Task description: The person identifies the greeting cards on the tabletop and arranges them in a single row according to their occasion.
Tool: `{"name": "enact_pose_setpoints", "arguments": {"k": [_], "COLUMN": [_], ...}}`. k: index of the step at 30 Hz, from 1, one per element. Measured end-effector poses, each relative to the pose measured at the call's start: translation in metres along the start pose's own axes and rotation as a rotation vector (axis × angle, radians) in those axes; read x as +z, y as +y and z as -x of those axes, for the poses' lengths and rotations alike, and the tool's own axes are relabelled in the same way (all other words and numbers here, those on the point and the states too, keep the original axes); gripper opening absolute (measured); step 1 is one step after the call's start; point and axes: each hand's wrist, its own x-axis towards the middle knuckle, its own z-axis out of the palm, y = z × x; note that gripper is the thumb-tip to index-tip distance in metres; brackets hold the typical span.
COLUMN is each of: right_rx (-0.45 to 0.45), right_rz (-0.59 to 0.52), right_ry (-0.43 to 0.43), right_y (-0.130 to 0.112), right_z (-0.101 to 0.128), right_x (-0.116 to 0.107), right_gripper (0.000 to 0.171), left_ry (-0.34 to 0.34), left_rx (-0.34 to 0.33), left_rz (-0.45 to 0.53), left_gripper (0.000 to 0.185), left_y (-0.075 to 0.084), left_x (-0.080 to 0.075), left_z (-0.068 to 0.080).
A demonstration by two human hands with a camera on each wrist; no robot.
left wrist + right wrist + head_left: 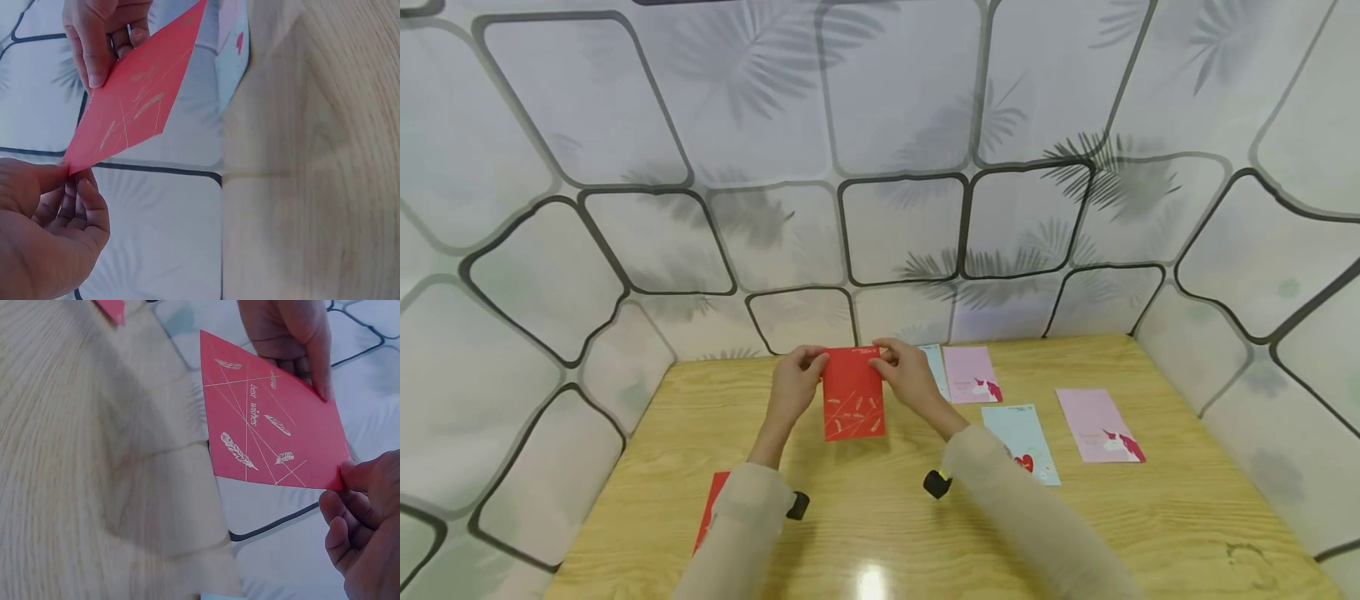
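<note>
Both hands hold up a red card with gold feather drawings and thin crossing lines. In the right wrist view the card's face reads "best wishes". The left hand pinches its upper left corner between thumb and fingers. At the upper right corner the right hand pinches it the same way, thumb in front. The card hangs upright above the wooden table, its printed side toward the head camera. Another red card lies at the left, partly hidden by the left sleeve.
To the right lie two pink cards with unicorn pictures, one at the back and one farther right. A light blue card with a red heart lies beside the right sleeve; another blue card is partly behind the right hand. Patterned cloth surrounds the table.
</note>
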Motion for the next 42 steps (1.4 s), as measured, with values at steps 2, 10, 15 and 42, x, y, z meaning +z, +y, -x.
{"name": "enact_pose_setpoints", "arguments": {"k": [2, 10, 15, 42], "right_rx": [-0.01, 0.096, 0.18, 0.454], "right_rz": [-0.05, -0.213, -0.333, -0.405], "right_ry": [0.019, 0.06, 0.027, -0.192], "right_y": [-0.002, -0.005, -0.01, 0.006], "right_z": [0.001, 0.009, 0.019, 0.076], "right_x": [-0.005, -0.023, -0.034, -0.042], "right_gripper": [0.034, 0.017, 0.018, 0.018], "left_ry": [-0.004, -0.036, -0.058, -0.168], "left_rx": [0.007, 0.016, 0.027, -0.065], "left_rz": [0.0, 0.028, 0.022, 0.046], "left_gripper": [0.021, 0.02, 0.018, 0.012], "left_y": [0.005, 0.028, 0.034, 0.007], "left_x": [-0.001, -0.001, 0.001, 0.015], "left_z": [0.002, 0.015, 0.025, 0.085]}}
